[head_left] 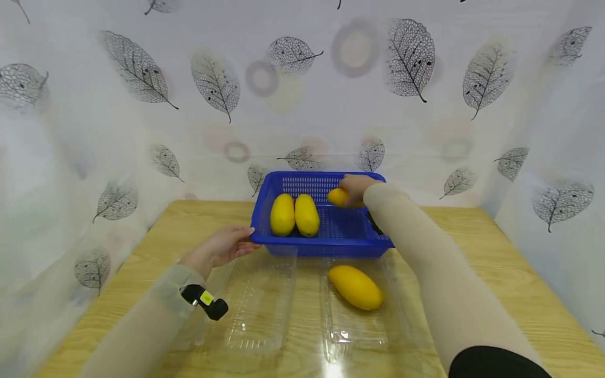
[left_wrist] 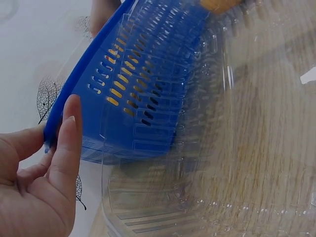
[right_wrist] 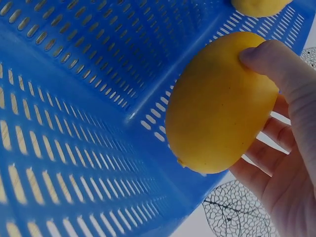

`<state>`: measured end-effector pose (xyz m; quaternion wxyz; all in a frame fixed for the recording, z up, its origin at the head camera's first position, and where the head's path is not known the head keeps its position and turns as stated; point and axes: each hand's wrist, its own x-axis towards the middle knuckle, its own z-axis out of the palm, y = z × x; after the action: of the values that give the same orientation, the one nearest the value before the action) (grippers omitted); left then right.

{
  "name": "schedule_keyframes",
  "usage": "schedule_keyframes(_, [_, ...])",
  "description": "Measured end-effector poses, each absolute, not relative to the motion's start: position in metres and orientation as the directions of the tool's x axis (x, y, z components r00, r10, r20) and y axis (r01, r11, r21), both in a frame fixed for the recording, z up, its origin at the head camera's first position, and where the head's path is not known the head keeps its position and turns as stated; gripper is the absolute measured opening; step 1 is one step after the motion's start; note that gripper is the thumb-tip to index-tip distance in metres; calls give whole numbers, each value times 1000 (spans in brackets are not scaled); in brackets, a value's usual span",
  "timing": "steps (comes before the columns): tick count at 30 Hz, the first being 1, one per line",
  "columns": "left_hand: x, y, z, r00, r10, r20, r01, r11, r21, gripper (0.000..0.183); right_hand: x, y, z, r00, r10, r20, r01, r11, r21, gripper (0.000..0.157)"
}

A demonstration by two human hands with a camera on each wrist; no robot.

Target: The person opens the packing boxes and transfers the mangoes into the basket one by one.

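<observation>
A blue plastic basket point(head_left: 326, 247) with slotted walls stands at the back of the table. My left hand point(head_left: 227, 247) pinches its near left corner by the rim; in the left wrist view, thumb and fingers lie on either side of that rim. Inside the basket's right part, my right hand point(head_left: 357, 187) grips a yellow mango point(right_wrist: 219, 106), thumb on one side and fingers on the other. Two more mangoes, a left one point(head_left: 282, 215) and a right one point(head_left: 307, 216), lie side by side in the basket's left half.
Two clear plastic trays are in front of the basket: a left tray point(head_left: 260, 299) with nothing seen in it, and a right tray point(head_left: 340, 333) holding one mango point(head_left: 356, 287). Behind the wooden table point(head_left: 472, 247) hangs a leaf-patterned white curtain point(head_left: 312, 121).
</observation>
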<state>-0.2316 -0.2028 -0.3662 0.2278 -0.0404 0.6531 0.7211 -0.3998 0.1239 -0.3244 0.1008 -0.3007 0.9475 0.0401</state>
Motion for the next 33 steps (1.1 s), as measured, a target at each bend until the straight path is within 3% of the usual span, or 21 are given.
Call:
schedule_keyframes(24, [-232, -203, -365, -899, 268, -347, -373, -53, 926, 39, -397, 113, -342, -798, -518, -309, -538, 842, -20, 27])
schedule_keyframes(33, [-232, -203, -367, -897, 254, -362, -388, -61, 919, 37, -398, 112, -342, -807, -478, -345, -508, 861, -5, 33])
